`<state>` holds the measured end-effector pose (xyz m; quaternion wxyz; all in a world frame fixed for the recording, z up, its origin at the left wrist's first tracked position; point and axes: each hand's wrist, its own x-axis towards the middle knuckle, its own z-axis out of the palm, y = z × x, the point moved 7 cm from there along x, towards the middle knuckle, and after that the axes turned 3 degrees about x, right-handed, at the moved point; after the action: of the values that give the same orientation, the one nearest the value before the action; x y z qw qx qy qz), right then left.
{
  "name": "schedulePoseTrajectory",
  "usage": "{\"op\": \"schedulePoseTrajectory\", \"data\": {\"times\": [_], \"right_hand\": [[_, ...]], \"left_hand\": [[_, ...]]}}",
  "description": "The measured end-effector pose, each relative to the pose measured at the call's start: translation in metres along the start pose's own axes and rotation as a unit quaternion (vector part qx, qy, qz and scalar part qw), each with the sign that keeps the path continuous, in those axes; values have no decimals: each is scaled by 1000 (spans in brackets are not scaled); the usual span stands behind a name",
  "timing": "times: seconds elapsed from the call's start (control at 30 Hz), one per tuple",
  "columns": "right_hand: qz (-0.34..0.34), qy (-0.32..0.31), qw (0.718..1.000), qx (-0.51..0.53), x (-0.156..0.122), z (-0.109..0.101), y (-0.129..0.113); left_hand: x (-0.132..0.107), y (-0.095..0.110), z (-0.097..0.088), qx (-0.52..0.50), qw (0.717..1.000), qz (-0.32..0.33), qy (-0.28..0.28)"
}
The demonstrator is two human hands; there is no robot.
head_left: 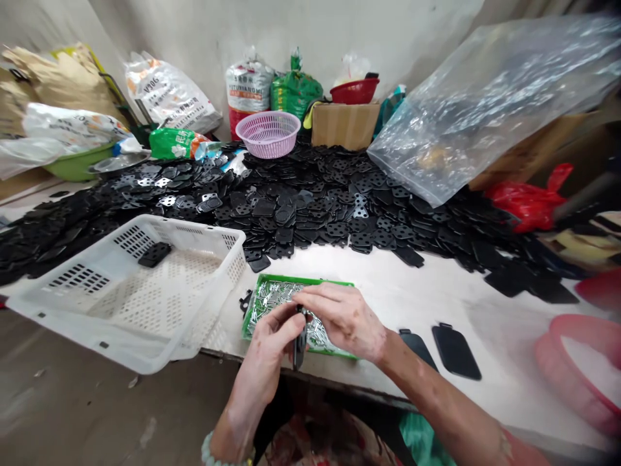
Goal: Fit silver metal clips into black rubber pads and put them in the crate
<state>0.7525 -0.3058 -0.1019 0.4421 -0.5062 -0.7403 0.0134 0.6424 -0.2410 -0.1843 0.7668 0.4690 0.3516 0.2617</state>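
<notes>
One black plate stood on edge, gripped between the thumb and fingers of the left hand, over the near side of a green tray full of small metal pins. Bent over the plate's upper end was the right hand, fingers close together, though whether it pinched anything could not be told. Left of the tray sat a white basket, two flat black pieces lay to the right on the table, and a broad black heap spread behind.
</notes>
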Motion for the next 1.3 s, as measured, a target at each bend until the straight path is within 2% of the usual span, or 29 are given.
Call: {"op": "schedulePoseTrajectory", "data": {"times": [0.1, 0.2, 0.27, 0.4, 0.5, 0.63, 0.73, 0.87, 0.93, 1.07, 1.13, 1.2, 1.3], "right_hand": [[48, -11, 996, 72, 11, 3, 2], [129, -23, 978, 159, 27, 7, 6], [182, -27, 953, 240, 40, 12, 7], [251, -57, 881, 396, 70, 30, 3], [266, -118, 858, 423, 94, 48, -5], [272, -178, 861, 391, 126, 74, -14], [261, -222, 846, 409, 149, 100, -20], [270, -264, 803, 462, 183, 142, -19], [309, -247, 787, 474, 203, 164, -7], [395, -159, 765, 483, 244, 215, 31], [417, -140, 762, 475, 259, 245, 48], [440, -131, 758, 463, 270, 275, 64], [471, -126, 754, 439, 281, 312, 85]], "left_hand": [[-3, -2, -11, -90, 994, -42, 41], [-6, 9, -17, -141, 989, -49, 18], [-10, 21, -19, -170, 984, -44, -13], [-20, 48, -26, -203, 977, -11, -61], [-28, 65, -40, -212, 976, 10, -51], [-35, 84, -70, -238, 971, 35, -7], [-40, 97, -99, -265, 962, 58, 33], [-43, 109, -142, -263, 958, 95, 69], [-47, 111, -163, -239, 956, 132, 104], [-59, 99, -196, -177, 940, 192, 218], [-61, 93, -202, -137, 943, 191, 235], [-60, 96, -209, -115, 948, 189, 231], [-50, 122, -235, -143, 935, 215, 241]]}}
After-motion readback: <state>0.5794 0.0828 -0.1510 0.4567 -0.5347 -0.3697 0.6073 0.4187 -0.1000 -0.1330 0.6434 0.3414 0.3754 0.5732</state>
